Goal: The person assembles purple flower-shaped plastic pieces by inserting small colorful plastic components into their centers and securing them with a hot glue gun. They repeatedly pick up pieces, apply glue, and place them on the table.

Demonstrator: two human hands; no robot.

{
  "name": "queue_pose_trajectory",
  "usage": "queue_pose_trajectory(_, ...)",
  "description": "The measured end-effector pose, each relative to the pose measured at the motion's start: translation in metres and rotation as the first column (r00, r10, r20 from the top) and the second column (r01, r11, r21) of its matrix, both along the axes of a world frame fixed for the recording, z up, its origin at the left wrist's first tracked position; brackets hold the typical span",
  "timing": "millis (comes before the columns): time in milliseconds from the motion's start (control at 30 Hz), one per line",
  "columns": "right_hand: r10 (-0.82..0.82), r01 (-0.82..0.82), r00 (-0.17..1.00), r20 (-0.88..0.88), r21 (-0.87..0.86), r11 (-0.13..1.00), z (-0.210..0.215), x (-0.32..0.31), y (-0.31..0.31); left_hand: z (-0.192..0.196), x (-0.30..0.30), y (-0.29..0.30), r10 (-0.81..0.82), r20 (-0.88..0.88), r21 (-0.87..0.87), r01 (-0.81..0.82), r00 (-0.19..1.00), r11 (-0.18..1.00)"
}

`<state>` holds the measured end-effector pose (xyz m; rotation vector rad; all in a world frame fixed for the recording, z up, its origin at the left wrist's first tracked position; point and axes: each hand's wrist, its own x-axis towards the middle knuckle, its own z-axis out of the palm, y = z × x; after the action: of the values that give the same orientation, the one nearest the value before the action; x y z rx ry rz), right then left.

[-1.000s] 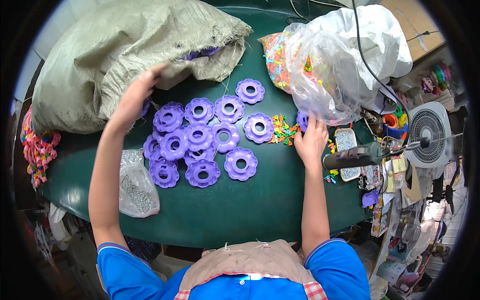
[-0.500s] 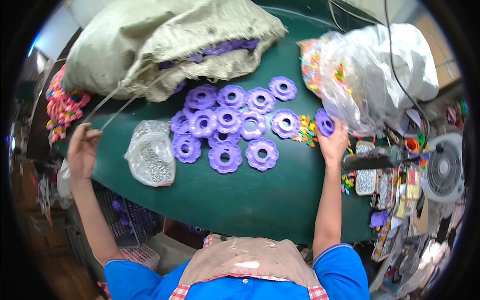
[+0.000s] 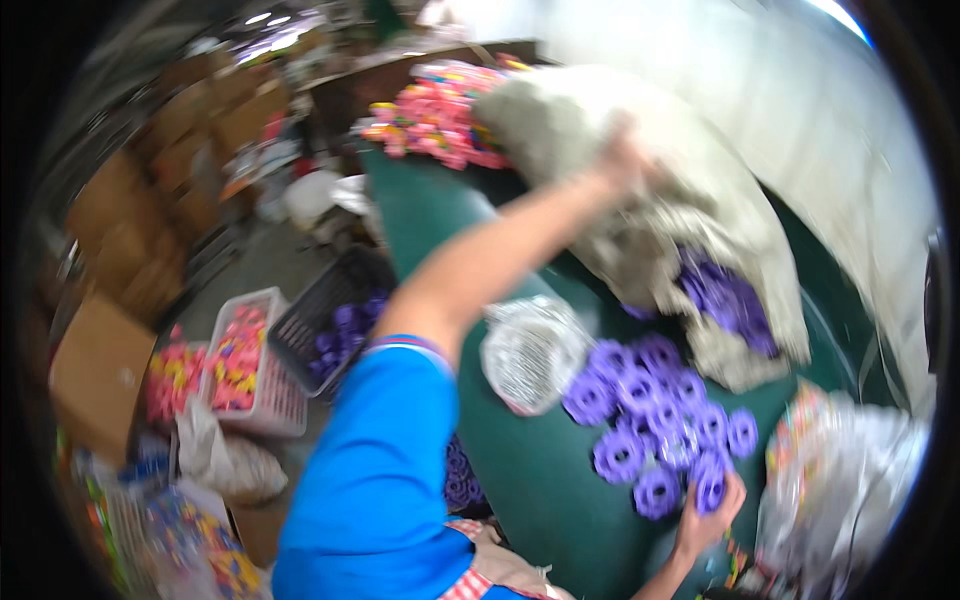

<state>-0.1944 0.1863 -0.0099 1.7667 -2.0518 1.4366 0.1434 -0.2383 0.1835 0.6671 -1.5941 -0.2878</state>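
My left hand [image 3: 622, 160] is raised over the green table [image 3: 545, 500] and grips the top of a large grey-green woven sack [image 3: 690, 215]. Purple plastic rings [image 3: 722, 298] show at the sack's open mouth. Below it, several purple rings [image 3: 648, 415] lie clustered on the table. At the cluster's near edge, my right hand [image 3: 706, 520] holds one purple ring [image 3: 711, 490]. A clear bag of small silvery parts [image 3: 530, 352] lies left of the rings. The picture is blurred.
On the floor to the left stand a white basket [image 3: 262, 400] of pink and yellow pieces, a dark basket [image 3: 335, 322] of purple pieces and cardboard boxes [image 3: 95, 370]. Pink pieces [image 3: 435, 115] are heaped at the table's far end. A clear plastic bag [image 3: 850, 490] lies at the right.
The view has swung left. My left hand went from the table's left edge up to the sack and took hold of it. My right hand stays by the rings with one ring.
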Motion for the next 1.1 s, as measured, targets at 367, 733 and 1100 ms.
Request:
queue_pose_trajectory(367, 0.160, -0.154, 0.979, -0.124, 0.063, 0.986, 0.011, 0.045, -0.017, -0.118, -0.055, 0.001, 0.172, 0.942, -0.214, 0.123, 0.287, 0.969)
queue_pose_trajectory(733, 0.218, -0.187, 0.963, -0.157, 0.190, 0.964, -0.009, 0.055, -0.022, -0.159, -0.099, -0.152, 0.561, 0.628, -0.254, -0.539, 0.540, 0.803)
queue_pose_trajectory(1100, 0.187, -0.108, 0.950, -0.250, 0.300, 0.948, -0.014, 0.059, -0.018, -0.182, -0.095, -0.151, 0.612, 0.680, -0.408, -0.484, 0.405, 0.774)
